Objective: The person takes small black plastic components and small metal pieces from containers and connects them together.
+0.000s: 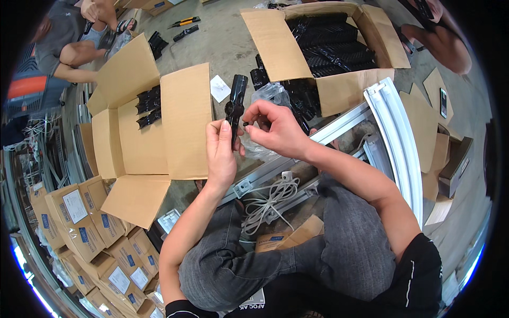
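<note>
The left hand (pixel 220 153) clamps its fingers on a long black plastic part (pixel 235 103), holding it upright just right of the open cardboard box (pixel 154 143). The right hand (pixel 275 130) pinches a small dark piece (pixel 247 124) against the part's middle, steadying both for fitting.

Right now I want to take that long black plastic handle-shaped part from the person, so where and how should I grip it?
Probably grip the long black plastic part by its free upper end, coming from above and the far side. It stands nearly upright; the left hand wraps its lower end, and the right hand pinches beside its round middle hub, so only the top is bare.
</note>
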The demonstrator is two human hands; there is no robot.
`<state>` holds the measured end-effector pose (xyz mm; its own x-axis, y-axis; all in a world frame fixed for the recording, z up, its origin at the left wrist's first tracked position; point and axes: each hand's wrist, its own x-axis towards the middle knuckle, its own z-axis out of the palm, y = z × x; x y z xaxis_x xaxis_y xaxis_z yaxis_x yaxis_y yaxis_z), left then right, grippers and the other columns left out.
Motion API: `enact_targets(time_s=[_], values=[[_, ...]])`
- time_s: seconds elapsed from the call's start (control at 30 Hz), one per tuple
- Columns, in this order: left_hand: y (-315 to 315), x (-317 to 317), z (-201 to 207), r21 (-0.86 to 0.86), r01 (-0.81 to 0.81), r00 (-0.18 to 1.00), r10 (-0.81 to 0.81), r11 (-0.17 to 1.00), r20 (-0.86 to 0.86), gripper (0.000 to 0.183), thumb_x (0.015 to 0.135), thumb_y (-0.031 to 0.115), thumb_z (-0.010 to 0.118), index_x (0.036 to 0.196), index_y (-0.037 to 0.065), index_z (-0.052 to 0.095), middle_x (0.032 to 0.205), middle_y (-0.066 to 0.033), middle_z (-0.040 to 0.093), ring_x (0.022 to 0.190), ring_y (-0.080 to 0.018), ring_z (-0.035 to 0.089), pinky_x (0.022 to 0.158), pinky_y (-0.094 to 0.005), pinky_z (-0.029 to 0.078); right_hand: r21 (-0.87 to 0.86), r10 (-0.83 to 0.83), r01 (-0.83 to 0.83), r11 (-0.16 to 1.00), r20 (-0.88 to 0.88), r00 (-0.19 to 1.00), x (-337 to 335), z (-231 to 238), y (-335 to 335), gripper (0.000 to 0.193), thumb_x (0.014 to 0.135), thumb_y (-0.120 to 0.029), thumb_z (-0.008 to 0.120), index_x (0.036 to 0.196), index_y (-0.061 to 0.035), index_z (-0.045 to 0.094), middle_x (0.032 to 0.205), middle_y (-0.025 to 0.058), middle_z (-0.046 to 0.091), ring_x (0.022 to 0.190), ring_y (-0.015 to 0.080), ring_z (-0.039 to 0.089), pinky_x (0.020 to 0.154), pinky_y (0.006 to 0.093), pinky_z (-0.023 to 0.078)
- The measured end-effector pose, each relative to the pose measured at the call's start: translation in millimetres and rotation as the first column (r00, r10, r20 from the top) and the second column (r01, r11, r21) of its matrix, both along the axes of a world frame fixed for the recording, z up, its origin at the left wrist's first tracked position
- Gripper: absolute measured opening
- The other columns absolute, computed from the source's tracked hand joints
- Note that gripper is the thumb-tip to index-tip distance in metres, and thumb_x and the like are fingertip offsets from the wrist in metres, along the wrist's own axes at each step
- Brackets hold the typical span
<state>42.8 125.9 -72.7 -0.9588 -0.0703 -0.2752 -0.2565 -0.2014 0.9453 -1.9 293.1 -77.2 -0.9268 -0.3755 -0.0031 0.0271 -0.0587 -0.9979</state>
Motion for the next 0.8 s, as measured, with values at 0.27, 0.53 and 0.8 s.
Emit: enact_targets(time_s=[0.27,0.53,0.8], values=[[0.8,2.5,-7.2,-0.051,0.043,0.999,-0.044,0.998,-0.016,0.026,0.108,0.030,0.043,0.110,0.003,0.043,0.089,-0.0055,0.055,0.065,-0.0069,0.046,0.055,-0.0244,0.046,0.115,-0.088,0.138,0.984,-0.358,0.929,3.6,-9.8,-8.2,0.018,0.081,-0.009,0.074,0.096,-0.0036,0.065,0.079,0.0033,0.065,0.056,0.0098,0.049,0.050,0.0258,0.041],[0.1,3.2,-7.3,-0.060,0.032,0.999,-0.034,0.998,-0.023,0.026,0.108,0.029,0.043,0.111,0.003,0.043,0.089,-0.0057,0.056,0.064,-0.0065,0.047,0.054,-0.0237,0.045,0.128,-0.092,0.165,0.978,-0.444,0.891,5.6,-10.6,-10.5,0.017,0.080,-0.007,0.073,0.095,-0.0038,0.065,0.083,0.0062,0.067,0.056,0.0145,0.055,0.050,0.0281,0.044],[0.9,3.3,-7.5,-0.048,0.027,0.999,-0.029,0.999,-0.036,0.025,0.108,0.028,0.043,0.109,0.003,0.042,0.088,-0.0058,0.056,0.063,-0.0064,0.047,0.054,-0.0235,0.045,0.136,-0.097,0.180,0.974,-0.469,0.878,7.3,-13.5,-10.9,0.017,0.080,-0.007,0.074,0.094,-0.0032,0.065,0.081,0.0078,0.065,0.057,0.0161,0.058,0.050,0.0290,0.045]])
